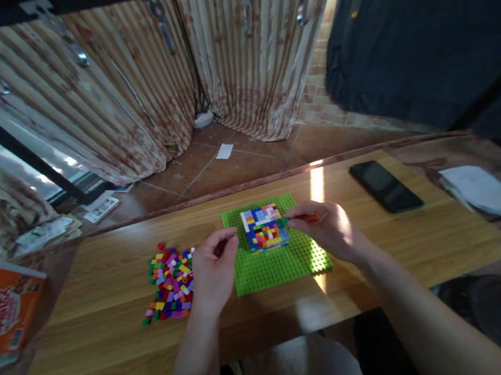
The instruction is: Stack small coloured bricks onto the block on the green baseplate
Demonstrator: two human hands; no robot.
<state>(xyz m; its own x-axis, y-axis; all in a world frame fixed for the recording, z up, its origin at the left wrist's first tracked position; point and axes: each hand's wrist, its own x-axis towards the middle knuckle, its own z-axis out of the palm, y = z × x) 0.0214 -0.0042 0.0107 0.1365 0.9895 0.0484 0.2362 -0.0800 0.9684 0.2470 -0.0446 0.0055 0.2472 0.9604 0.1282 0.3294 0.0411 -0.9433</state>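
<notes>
A green studded baseplate (275, 270) lies on the wooden table. On it stands a square block built of small toy bricks (266, 236) in blue, white, yellow, red and other colours. My right hand (328, 225) is at the block's right side, thumb and forefinger pinching a small green brick (282, 222). Something orange-red shows under its fingers. My left hand (217, 271) is over the baseplate's left edge, its fingertips pressed together; what they hold, if anything, is too small to make out. Beside it on the left lies a pile of loose coloured bricks (173, 282), partly covered by that hand.
A black phone (386, 185) rests on the table (116, 360) at the right. White papers (493, 190) lie beyond its right end. An orange box (4, 315) in a clear container stands at the far left. Curtains (127, 93) hang behind, above a tiled floor.
</notes>
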